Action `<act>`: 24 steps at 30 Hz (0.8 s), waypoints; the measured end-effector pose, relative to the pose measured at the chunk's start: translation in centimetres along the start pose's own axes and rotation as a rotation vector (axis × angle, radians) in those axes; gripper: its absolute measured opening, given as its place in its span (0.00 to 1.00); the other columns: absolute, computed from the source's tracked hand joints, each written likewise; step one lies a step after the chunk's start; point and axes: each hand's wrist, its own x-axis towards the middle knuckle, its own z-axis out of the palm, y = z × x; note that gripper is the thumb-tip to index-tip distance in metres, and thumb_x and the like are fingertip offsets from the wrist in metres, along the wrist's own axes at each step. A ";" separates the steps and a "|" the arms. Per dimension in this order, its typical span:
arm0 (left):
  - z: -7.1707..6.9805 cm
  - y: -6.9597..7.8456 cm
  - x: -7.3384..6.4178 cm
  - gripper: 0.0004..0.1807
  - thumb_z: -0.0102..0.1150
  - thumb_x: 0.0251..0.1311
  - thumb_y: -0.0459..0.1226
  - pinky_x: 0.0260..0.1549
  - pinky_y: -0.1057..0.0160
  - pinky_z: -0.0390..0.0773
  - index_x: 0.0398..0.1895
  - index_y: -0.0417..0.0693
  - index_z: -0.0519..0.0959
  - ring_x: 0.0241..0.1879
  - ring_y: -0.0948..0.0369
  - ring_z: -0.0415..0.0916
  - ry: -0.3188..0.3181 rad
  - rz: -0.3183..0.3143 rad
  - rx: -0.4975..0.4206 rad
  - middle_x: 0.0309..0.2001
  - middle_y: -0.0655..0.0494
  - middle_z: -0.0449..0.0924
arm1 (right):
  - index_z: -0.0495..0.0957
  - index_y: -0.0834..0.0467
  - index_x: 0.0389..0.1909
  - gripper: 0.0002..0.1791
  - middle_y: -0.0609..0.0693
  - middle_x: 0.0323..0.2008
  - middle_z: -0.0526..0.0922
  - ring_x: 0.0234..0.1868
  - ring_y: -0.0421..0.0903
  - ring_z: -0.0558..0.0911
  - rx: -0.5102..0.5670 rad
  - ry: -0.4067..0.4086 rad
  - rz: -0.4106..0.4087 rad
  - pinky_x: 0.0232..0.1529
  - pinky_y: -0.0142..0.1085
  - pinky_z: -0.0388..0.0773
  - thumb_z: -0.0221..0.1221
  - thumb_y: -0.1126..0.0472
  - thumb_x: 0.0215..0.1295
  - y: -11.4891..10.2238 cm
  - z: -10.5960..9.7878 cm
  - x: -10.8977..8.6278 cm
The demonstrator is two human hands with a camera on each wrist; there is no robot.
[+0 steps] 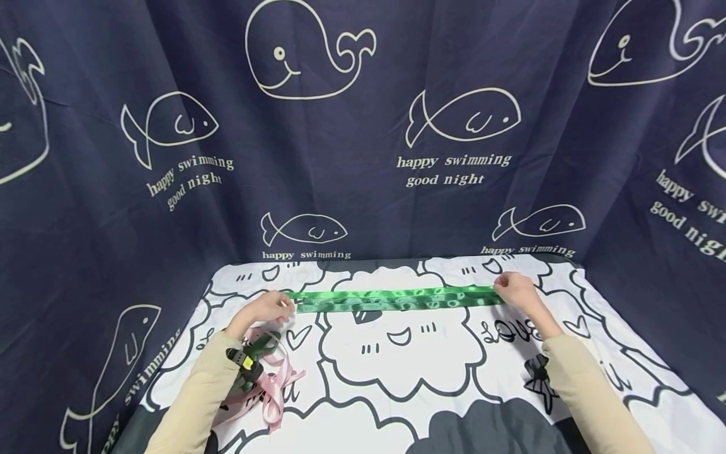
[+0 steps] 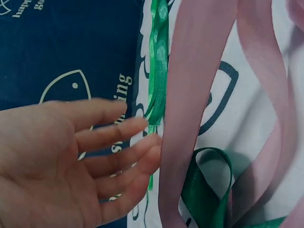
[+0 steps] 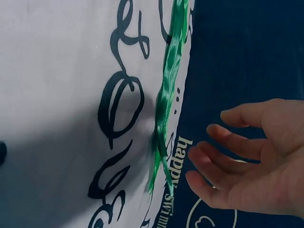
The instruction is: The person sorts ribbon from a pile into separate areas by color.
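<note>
Two strips of shiny green ribbon (image 1: 397,299) lie side by side across the far part of the patterned cloth. At their left end is my left hand (image 1: 272,307), fingers extended and slightly bent, gripping nothing; whether its fingertips touch the ribbon, I cannot tell. My right hand (image 1: 515,290) is at the other end. In the right wrist view its fingers are loosely bent beside the ribbon's loose ends (image 3: 161,166), with nothing between them. Pink ribbon (image 2: 190,95) passes close before the left wrist camera, with a loop of dark green ribbon (image 2: 209,204) beside it.
A tangle of pink ribbon (image 1: 273,394) lies under and beside the left forearm. A black and yellow piece (image 1: 247,362) sits at the left wrist. Next to the right sleeve is a dark object (image 1: 539,378) of unclear kind. A navy curtain (image 1: 374,189) hangs behind the white cloth (image 1: 397,372).
</note>
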 end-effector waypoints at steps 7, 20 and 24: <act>0.1 0.6 -0.8 0.11 0.53 0.63 0.33 0.28 0.65 0.75 0.38 0.31 0.80 0.26 0.62 0.76 -0.038 0.157 0.096 0.31 0.44 0.82 | 0.77 0.73 0.43 0.14 0.70 0.40 0.82 0.40 0.63 0.81 -0.030 -0.087 -0.127 0.41 0.54 0.77 0.54 0.65 0.63 -1.2 0.6 -0.3; 1.0 1.1 -1.8 0.09 0.54 0.63 0.32 0.31 0.64 0.77 0.40 0.35 0.80 0.33 0.60 0.78 0.060 0.178 0.199 0.34 0.49 0.83 | 0.81 0.68 0.42 0.10 0.60 0.38 0.85 0.38 0.54 0.84 -0.044 -0.190 -0.324 0.41 0.49 0.79 0.57 0.66 0.64 -2.2 2.1 -0.9; 1.3 1.2 -2.2 0.07 0.55 0.63 0.31 0.31 0.64 0.76 0.38 0.36 0.80 0.31 0.62 0.76 0.101 0.180 0.234 0.33 0.50 0.83 | 0.81 0.67 0.41 0.10 0.59 0.38 0.85 0.38 0.54 0.84 -0.044 -0.219 -0.363 0.41 0.48 0.79 0.57 0.66 0.63 -2.7 1.9 -1.4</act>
